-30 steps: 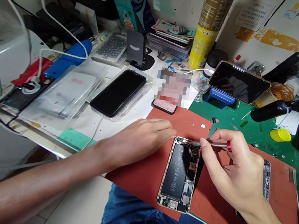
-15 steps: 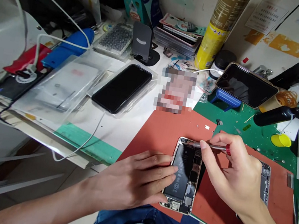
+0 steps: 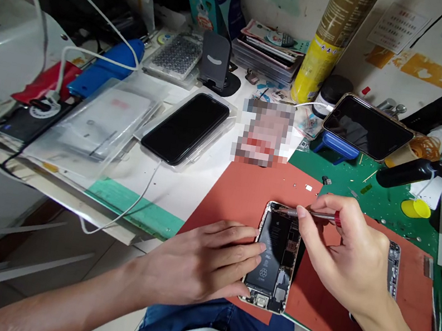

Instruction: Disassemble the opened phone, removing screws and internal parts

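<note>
An opened phone [image 3: 269, 253] with its battery and inner parts showing lies on an orange-red mat [image 3: 237, 191] near the table's front edge. My left hand [image 3: 205, 259] rests along the phone's left side, fingers spread, fingertips on its edge and battery. My right hand [image 3: 345, 254] is closed in a pinch on a thin screwdriver [image 3: 325, 217] with a red end. The tool lies nearly level, its tip at the top inside part of the phone. A second opened phone [image 3: 392, 267] is partly hidden behind my right hand.
A black phone [image 3: 187, 129] lies on a clear case at centre left. Behind are a phone stand [image 3: 216, 66], a yellow spray can [image 3: 325, 50] and a propped phone [image 3: 367, 128]. Plastic bags [image 3: 101, 123] and cables are at left, a yellow cup [image 3: 415, 208] at right.
The whole view has shifted slightly. Both hands keep about the same place at the phone, and the screwdriver is still in my right hand.
</note>
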### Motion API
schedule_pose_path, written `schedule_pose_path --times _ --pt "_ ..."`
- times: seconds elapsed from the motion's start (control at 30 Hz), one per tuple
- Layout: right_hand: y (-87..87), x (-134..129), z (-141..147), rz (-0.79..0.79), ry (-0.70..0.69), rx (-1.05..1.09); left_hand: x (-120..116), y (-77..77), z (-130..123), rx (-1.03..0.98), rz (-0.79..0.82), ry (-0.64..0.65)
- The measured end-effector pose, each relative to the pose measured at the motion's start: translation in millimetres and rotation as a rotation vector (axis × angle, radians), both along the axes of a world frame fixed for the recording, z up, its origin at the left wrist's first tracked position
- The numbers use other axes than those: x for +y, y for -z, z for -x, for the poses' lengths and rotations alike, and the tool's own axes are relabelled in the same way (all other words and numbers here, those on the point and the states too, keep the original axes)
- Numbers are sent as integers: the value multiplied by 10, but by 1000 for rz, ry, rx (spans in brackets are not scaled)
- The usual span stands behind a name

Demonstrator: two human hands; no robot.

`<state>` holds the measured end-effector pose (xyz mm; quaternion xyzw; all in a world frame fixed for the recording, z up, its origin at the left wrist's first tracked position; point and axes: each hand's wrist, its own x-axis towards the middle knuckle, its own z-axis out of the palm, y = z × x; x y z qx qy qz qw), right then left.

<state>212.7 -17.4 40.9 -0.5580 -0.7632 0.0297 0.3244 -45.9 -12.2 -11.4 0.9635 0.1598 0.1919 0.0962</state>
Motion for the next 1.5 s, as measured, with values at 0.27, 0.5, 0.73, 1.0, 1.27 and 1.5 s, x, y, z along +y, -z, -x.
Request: schedule_pose_path --times 0.27,0.5,0.73,1.0,1.27,1.5 --pt "-231 116 37 124 -217 -219 16 -27 -14 -46 -9 13" --pt "-293 218 102 135 -211 -297 -42 14 7 -90 -78 -44" --pt "-330 206 105 223 -268 -255 -42 46 23 -103 -81 -43" --pt "-370 240 142 249 -237 -201 -37 70 48 -83 -87 -20" --pt "-374 235 180 252 -228 -193 -42 78 51 -72 -86 -15" --pt "-339 219 161 225 -221 -190 -52 68 50 -69 -103 -36"
